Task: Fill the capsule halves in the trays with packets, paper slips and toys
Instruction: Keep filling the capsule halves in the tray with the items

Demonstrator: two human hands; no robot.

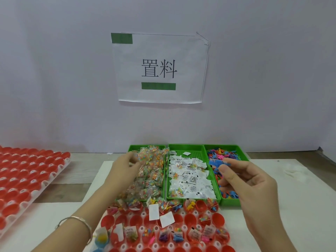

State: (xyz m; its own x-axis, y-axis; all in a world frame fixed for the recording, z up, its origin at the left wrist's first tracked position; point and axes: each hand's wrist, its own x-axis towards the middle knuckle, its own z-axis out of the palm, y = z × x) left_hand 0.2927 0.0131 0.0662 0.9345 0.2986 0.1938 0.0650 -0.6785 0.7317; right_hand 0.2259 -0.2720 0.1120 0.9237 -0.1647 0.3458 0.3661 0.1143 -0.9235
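Three green bins stand side by side: clear candy packets (151, 171) on the left, white paper slips (190, 177) in the middle, small coloured toys (225, 154) on the right. My left hand (125, 165) reaches into the packet bin, its fingers pinching a packet at the pile's far left. My right hand (245, 180) hovers over the toy bin and pinches a blue toy (216, 163) between thumb and forefinger. In front lies a white tray of red capsule halves (163, 231); many hold packets, slips and toys, and two slips lie loose on top.
A second tray of red capsule halves (27, 179) lies at the left, holding nothing. A white mat (291, 197) covers the table under the bins. A paper sign (160, 68) hangs on the wall behind. A silver bangle (80, 224) circles my left wrist.
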